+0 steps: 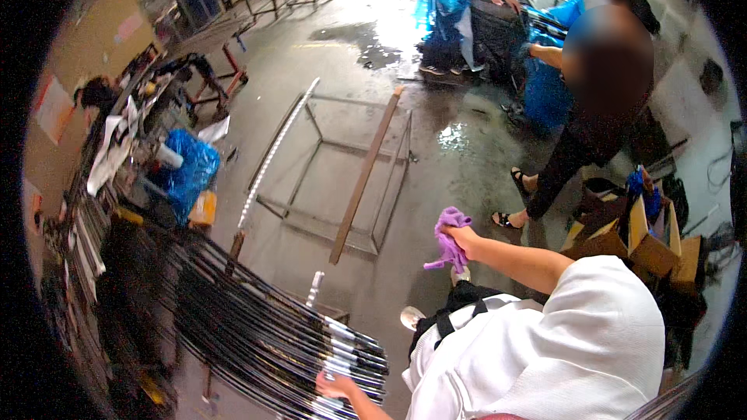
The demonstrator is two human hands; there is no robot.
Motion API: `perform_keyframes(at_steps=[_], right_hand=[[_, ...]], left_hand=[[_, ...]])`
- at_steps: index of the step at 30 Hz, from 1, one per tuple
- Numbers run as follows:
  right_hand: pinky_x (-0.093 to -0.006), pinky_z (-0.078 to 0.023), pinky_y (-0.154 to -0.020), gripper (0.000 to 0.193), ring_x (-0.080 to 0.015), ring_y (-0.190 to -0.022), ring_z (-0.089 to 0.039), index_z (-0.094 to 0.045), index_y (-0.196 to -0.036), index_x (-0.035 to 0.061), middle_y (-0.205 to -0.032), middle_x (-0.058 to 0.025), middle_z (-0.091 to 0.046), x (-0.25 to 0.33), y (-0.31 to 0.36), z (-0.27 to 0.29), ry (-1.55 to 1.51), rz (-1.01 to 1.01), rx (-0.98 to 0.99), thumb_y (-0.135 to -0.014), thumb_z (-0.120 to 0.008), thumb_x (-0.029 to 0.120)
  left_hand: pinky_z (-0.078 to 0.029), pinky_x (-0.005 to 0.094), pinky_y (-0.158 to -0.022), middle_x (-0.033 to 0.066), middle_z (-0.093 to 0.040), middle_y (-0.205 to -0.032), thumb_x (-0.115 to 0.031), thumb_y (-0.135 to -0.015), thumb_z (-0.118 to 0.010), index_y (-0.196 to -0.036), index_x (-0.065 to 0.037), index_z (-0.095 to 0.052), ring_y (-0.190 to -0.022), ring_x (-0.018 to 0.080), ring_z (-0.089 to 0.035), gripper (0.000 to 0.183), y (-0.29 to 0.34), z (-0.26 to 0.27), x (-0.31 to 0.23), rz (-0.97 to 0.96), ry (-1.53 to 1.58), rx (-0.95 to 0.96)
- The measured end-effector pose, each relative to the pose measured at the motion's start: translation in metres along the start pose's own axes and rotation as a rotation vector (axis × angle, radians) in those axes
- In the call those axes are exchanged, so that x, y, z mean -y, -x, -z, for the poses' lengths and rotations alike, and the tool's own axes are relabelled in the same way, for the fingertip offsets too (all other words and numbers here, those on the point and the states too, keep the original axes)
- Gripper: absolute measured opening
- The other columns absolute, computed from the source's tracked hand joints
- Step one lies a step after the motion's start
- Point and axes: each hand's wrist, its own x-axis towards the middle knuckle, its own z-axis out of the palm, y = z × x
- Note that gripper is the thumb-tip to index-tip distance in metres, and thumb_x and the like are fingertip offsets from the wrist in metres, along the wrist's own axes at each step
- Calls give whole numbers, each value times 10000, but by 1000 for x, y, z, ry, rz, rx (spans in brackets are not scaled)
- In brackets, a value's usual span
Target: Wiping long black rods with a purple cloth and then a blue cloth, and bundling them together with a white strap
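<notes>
With the right hand (464,236) clenching the crumpled purple cloth (447,239), the left hand (336,384) should probably steady the bundled black metal rods (264,327) it grips near their ends.

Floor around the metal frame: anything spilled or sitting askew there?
Yes. Wet patches glisten on the concrete floor beyond the metal frame, near the person in a blue apron. A brown bar lies diagonally across the frame rather than square to it.
</notes>
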Motion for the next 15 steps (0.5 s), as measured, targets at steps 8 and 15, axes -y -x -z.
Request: perform_keyframes(at_steps=[8, 15], right_hand=[[-384, -465, -608, 302, -201, -701, -567, -547, -1008, 93, -816, -64, -589, -26, 1, 117, -155, -152, -219, -787, -610, 289], [-407, -477, -644, 290, -219, -717, -565, -555, -964, 73, -813, -65, -582, -31, -21, 169, -332, -116, -280, -790, -603, 301]], left_hand=[[-359, 395, -843, 106, -557, -897, -20, -650, -567, -865, -31, -550, -903, 277, -492, 216, 13, -50, -230, -560, 461, 347], [-431, 331, -746, 89, -572, -841, -44, -733, -545, -849, -51, -584, -810, 227, -543, 123, 92, -65, -362, -626, 604, 792]])
